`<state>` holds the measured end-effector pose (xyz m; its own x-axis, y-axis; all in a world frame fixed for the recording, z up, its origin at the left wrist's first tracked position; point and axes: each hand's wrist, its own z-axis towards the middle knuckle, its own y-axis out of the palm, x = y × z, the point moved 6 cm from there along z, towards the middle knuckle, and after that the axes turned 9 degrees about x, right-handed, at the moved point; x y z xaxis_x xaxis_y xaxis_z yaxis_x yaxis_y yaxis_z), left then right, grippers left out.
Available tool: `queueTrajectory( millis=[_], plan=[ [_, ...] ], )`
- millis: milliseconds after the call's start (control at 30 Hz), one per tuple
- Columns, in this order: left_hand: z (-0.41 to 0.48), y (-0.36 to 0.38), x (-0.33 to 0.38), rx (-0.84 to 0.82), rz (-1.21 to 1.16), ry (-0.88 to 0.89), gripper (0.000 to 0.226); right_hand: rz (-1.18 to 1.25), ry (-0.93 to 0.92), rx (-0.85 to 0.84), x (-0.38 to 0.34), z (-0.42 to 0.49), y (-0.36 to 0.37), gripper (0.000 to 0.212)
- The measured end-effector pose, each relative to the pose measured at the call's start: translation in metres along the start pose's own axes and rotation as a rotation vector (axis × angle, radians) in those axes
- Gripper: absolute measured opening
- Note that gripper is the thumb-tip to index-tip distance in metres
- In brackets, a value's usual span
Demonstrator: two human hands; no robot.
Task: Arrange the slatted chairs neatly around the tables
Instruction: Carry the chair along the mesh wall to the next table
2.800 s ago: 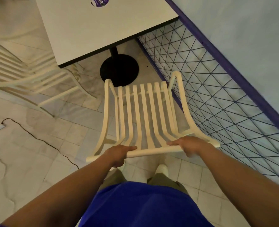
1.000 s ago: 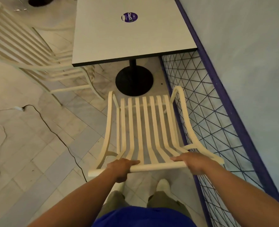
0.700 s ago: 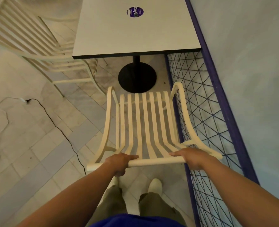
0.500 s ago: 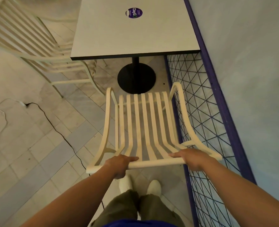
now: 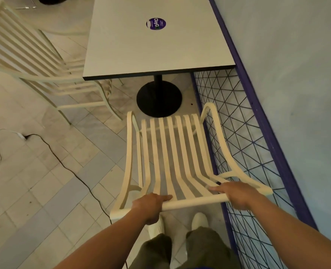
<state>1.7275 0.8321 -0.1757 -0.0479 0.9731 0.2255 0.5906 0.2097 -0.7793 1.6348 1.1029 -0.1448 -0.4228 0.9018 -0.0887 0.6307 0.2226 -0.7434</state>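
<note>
1. So, our left hand (image 5: 151,205) and right hand (image 5: 236,194) both grip the top rail of the slatted chair (image 5: 172,152), fingers curled round it.
2. That chair faces the table (image 5: 141,45), near its black base (image 5: 158,98) (right side hard by the mesh fence (image 5: 244,144)).
3. We see a 2nd chair (image 5: 34,61) at the table's left.

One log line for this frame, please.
chair: faces table, not yet tucked under | left hand: grips top rail | right hand: grips top rail | fence: along chair's right
</note>
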Motion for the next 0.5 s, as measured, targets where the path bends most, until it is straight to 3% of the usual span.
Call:
queueTrajectory(
  millis=[500],
  plan=[
    [-0.0007,-0.0015,-0.0006,-0.042,-0.018,-0.036,0.088,0.024,-0.109,-0.042,0.0,-0.0058,-0.0055,0.09]
  ],
)
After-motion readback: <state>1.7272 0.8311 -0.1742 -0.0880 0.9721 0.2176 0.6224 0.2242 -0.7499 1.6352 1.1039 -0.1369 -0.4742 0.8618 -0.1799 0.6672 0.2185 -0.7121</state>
